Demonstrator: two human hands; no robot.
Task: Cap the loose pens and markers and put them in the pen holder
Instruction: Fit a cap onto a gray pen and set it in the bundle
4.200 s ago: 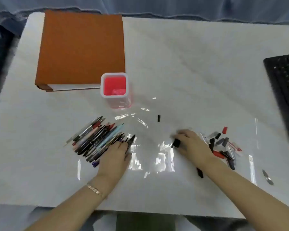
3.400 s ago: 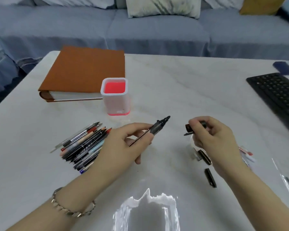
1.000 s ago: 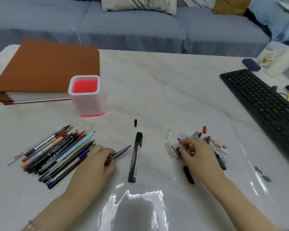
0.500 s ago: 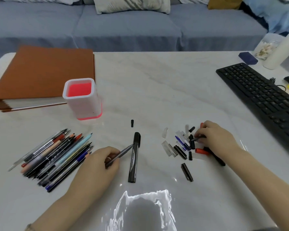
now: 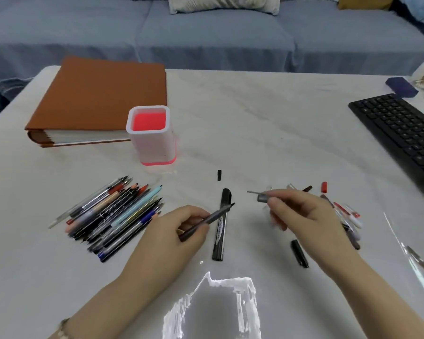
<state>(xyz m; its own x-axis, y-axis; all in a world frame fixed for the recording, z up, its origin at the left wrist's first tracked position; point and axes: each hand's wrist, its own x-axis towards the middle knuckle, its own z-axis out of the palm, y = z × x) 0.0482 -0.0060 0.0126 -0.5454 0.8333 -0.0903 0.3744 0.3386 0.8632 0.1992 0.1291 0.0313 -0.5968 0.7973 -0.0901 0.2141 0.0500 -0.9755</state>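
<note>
Pen (image 5: 207, 220) pinched in left hand (image 5: 179, 234), cap (image 5: 262, 197) in right hand (image 5: 301, 214)

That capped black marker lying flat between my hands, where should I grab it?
Probably pinch the black marker across its barrel, below the middle, coming down from above. It lies flat on the table, pointing away from you. The thin pen in your left hand crosses over it near the cap end, so the near half is freer.

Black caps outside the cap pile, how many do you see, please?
2: a small cap beyond the black marker, a long cap by the right hand; that hand may hide others.
</note>
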